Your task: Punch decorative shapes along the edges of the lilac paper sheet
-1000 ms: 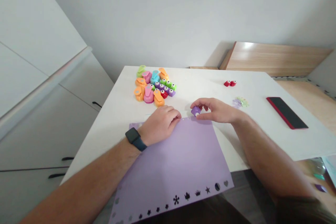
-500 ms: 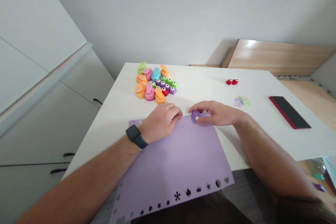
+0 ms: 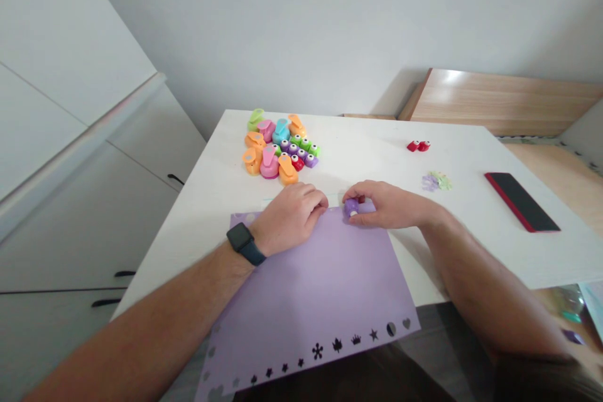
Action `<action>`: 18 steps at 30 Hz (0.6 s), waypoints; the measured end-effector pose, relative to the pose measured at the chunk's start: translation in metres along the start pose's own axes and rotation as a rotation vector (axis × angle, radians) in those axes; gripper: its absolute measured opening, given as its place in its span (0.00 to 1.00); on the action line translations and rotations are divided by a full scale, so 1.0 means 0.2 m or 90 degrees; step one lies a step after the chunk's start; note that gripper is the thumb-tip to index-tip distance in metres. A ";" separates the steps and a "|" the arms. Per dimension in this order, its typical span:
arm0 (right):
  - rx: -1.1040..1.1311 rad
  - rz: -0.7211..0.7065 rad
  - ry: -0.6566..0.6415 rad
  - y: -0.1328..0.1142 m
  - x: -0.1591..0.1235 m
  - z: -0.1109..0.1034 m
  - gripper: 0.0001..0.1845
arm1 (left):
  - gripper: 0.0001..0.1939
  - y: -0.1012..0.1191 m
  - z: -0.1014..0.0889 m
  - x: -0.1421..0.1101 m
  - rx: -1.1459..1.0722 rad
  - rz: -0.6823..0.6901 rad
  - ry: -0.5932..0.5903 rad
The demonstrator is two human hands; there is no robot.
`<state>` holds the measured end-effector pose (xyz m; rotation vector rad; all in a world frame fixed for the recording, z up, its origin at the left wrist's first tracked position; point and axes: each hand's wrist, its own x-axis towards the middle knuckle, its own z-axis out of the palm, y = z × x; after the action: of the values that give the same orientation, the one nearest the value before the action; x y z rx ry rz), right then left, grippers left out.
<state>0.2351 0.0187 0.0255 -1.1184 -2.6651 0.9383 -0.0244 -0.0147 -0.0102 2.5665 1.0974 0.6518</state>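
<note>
A sheet of purple paper (image 3: 311,289) lies on the white table, its near edge overhanging the front. Shapes such as a star, crown, leaf and heart are cut through along its near and left edges. My left hand (image 3: 292,217), with a dark watch on the wrist, rests at the paper's far edge, fingers curled and pressed onto it. In my right hand (image 3: 377,202) is a small purple craft punch (image 3: 351,208), gripped between thumb and fingers at the far edge, right of my left hand. Whether the paper is inside the punch's slot I cannot tell.
Several colourful craft punches (image 3: 269,162) stand grouped at the back left. Two red punches (image 3: 418,146) sit at the back right, with paper cut-outs (image 3: 437,181) in front of them. A black and red flat object (image 3: 521,202) lies at the right. White cabinets (image 3: 70,201) flank the left.
The purple punch in my right hand has turned slightly and its white part shows lower. My left hand stays in place on the paper. The view has shifted very slightly.
</note>
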 end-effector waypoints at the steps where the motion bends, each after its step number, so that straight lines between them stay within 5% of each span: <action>1: -0.005 0.000 0.001 0.00 0.00 0.00 0.16 | 0.07 0.00 0.00 0.00 0.001 0.000 0.001; 18: -0.035 0.042 0.011 -0.08 0.00 -0.01 0.13 | 0.09 0.00 -0.01 0.00 0.005 0.005 0.004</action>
<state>0.2262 0.0113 0.0359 -1.2263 -2.6709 0.8661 -0.0248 -0.0150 -0.0088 2.5790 1.0939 0.6604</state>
